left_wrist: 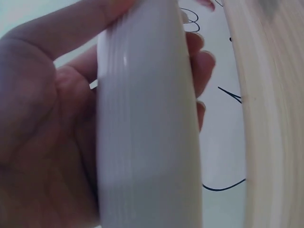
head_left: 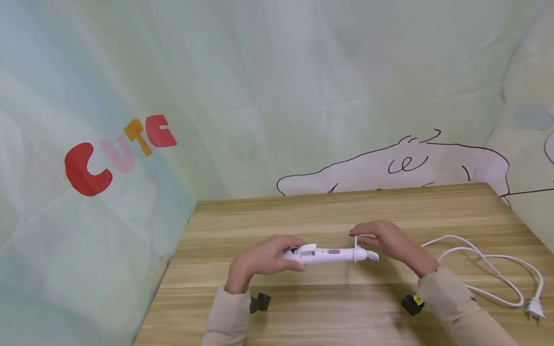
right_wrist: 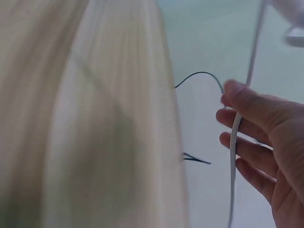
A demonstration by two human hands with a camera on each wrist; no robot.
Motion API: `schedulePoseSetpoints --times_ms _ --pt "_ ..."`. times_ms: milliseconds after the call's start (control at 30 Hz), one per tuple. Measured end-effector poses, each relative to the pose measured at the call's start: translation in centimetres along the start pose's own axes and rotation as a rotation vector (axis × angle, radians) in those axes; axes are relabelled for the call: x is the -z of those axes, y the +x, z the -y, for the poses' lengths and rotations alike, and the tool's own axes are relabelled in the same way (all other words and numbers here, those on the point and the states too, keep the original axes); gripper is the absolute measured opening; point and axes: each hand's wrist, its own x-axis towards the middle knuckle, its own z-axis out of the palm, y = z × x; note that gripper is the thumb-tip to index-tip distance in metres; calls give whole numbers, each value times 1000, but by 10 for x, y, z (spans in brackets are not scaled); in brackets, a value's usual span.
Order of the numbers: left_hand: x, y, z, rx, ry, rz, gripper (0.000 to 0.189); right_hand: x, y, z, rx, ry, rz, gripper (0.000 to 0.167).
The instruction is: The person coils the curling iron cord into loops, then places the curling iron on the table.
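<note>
A white curling iron [head_left: 335, 255] is held level above the table, its lever pointing up near the left end. My left hand [head_left: 270, 254] grips it at that end, thumb on the near side. In the left wrist view the iron's smooth white body [left_wrist: 152, 118] fills the middle, with fingertips showing past its far edge. My right hand [head_left: 389, 242] is just beyond the other end, where a loop of white power cord [head_left: 356, 247] goes around the handle. In the right wrist view, thumb and index finger pinch the cord [right_wrist: 233, 152], which runs across the other fingers.
The rest of the cord lies in loose loops on the wood-grain table [head_left: 320, 322] at the right, ending in a white plug [head_left: 535, 308]. Small black devices [head_left: 259, 303] sit by both wrists. A printed fabric backdrop [head_left: 268, 96] stands behind and left of the table.
</note>
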Motion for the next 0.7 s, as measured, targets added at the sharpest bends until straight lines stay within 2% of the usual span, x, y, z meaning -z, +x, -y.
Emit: schedulePoseSetpoints --times_ms 200,400,700 --pt "-1 0 -10 14 102 -1 32 17 19 10 95 -234 -7 18" --pt "-6 3 -16 45 157 1 27 29 34 24 116 -343 -73 19" --pt "-9 8 -15 196 149 -37 31 39 36 57 80 -477 -140 9"
